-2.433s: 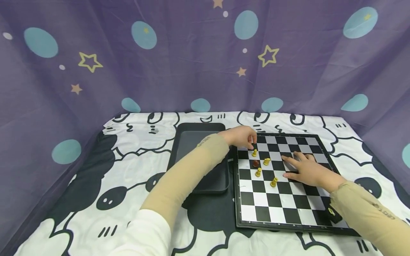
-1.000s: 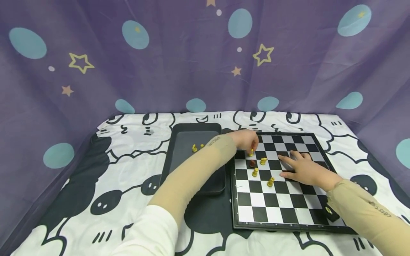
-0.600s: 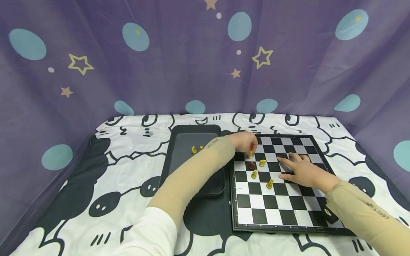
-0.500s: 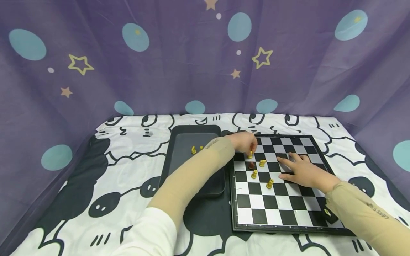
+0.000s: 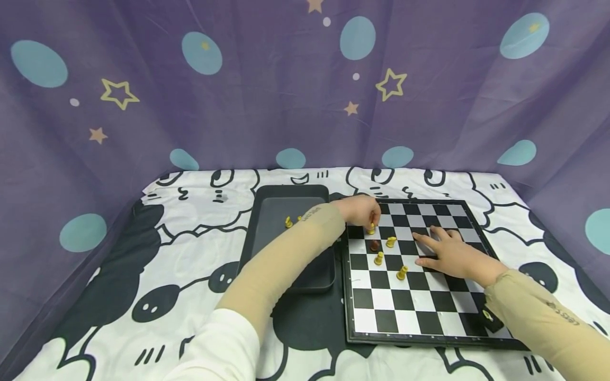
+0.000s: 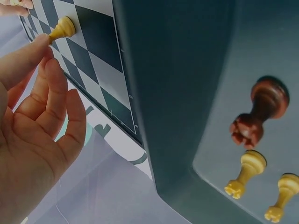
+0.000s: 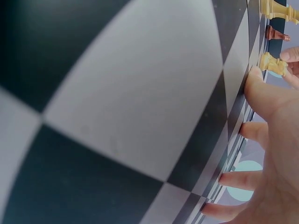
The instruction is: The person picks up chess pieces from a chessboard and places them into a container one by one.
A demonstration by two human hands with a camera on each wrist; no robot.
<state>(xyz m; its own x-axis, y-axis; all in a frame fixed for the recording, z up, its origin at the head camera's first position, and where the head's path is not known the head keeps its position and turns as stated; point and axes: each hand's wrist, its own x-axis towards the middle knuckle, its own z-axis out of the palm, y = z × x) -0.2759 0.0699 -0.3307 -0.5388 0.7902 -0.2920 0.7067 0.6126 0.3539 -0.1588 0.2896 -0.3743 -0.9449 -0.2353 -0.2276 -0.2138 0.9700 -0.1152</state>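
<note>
Lowered since earlier, my left hand pinches the hidden top of a yellow chess piece on the chessboard; my right hand rests spread there; my left sleeve partly covers the tray.

A purple curtain hangs along the far side and down the left and right, with soft folds. Its print shows blue ovals, some with a small yellow star inside, two yellow star outlines, small orange stars and white dots. A white cloth with black cartoon faces covers the tabletop. Eyes line its far edge, a big black patch fills the left, and another darkens the right edge.
</note>
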